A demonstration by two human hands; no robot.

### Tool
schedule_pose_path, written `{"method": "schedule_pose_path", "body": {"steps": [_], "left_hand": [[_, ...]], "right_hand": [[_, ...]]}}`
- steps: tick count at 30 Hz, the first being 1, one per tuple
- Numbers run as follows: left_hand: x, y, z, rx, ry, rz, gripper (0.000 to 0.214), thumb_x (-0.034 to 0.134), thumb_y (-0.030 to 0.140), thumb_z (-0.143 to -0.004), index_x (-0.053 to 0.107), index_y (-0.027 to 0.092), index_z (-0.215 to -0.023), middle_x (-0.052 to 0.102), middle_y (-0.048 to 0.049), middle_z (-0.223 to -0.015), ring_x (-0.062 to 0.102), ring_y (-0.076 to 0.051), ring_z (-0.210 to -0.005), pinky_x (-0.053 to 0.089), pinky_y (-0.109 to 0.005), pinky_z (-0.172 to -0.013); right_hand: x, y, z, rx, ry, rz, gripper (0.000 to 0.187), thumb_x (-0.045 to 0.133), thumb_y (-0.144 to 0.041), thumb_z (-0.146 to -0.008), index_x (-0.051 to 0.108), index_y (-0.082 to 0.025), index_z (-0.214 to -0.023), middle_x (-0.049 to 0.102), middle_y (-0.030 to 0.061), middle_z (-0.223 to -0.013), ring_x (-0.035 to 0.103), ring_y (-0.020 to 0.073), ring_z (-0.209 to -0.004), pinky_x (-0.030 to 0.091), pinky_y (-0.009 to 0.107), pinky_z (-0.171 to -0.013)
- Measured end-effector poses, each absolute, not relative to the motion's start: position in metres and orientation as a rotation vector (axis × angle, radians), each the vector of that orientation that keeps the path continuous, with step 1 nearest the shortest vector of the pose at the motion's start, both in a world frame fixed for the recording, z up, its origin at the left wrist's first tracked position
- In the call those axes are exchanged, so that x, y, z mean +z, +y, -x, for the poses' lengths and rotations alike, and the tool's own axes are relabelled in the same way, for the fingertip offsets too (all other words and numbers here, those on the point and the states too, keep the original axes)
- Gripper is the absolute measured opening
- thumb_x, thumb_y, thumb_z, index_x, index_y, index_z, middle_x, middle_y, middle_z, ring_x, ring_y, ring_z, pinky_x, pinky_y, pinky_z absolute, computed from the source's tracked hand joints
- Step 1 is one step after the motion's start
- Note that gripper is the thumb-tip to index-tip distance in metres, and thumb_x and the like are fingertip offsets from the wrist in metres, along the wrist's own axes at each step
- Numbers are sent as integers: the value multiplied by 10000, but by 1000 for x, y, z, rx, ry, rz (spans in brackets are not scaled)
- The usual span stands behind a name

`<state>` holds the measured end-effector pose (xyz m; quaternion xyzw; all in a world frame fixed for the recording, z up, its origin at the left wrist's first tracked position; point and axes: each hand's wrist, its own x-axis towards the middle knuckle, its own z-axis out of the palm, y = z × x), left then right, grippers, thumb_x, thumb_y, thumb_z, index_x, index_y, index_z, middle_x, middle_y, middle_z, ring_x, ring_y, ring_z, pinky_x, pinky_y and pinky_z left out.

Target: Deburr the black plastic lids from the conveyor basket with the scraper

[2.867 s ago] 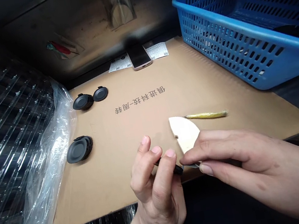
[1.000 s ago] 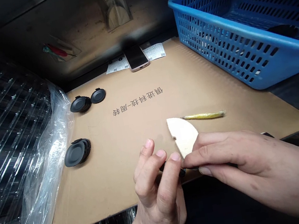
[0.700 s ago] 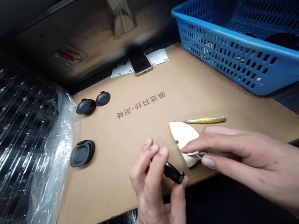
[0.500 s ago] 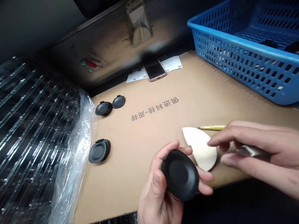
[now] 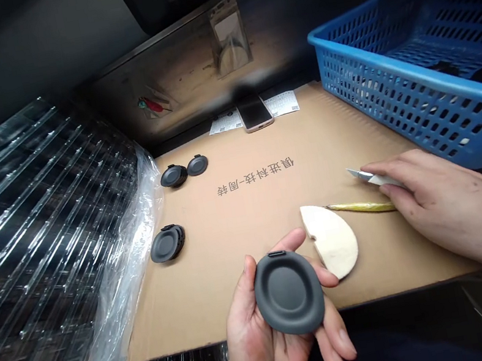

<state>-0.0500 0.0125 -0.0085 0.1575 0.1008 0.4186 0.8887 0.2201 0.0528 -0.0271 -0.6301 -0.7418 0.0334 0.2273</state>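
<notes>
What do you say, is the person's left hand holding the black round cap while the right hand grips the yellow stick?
Not quite: the right hand grips a small craft knife, not the yellow stick, which lies on the cardboard, as the head view shows. The left hand does hold the black round cap.

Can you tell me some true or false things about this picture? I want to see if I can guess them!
1. The left hand holds a black round lid. True: the left hand holds the black round lid up on its palm.
2. The right hand is empty. False: the right hand holds a craft knife.
3. The yellow stick is inside the basket. False: the yellow stick lies on the cardboard sheet.
4. The blue basket is to the right of the cardboard sheet. True: the blue basket sits there.
</notes>
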Motion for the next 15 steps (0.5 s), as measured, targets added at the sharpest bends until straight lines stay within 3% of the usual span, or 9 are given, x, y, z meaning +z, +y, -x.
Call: {"method": "schedule_pose_path", "body": {"steps": [6, 11, 15], "left_hand": [[-7, 15, 50, 855, 211, -288, 674, 151, 525, -1083, 592, 129, -1404, 733, -140, -1096, 794, -203, -751, 635, -213, -561], [-6, 18, 51, 815, 196, -267, 661, 119, 472, -1094, 610, 134, -1380, 733, -122, -1075, 792, -189, -722, 632, -206, -540], [-6, 18, 51, 810, 200, -275, 605, 141, 413, -1106, 617, 143, -1363, 729, -103, -1077, 790, -172, -708, 626, -193, -529]], "right_hand": [[-27, 47, -212, 15, -2038, 1606, 314, 406, -272, -1032, 627, -181, -1237, 676, 133, -1133, 621, 332, -1085, 491, 542, -972], [-6, 28, -188, 257, -2064, 1358, 251, 488, -229, -1041, 573, -277, -1272, 661, 43, -1229, 585, 233, -1187, 446, 413, -1041], [6, 17, -170, 412, -2089, 1142, 333, 493, -130, -1019, 535, -301, -1301, 657, 22, -1235, 576, 188, -1232, 407, 358, -1104]]}}
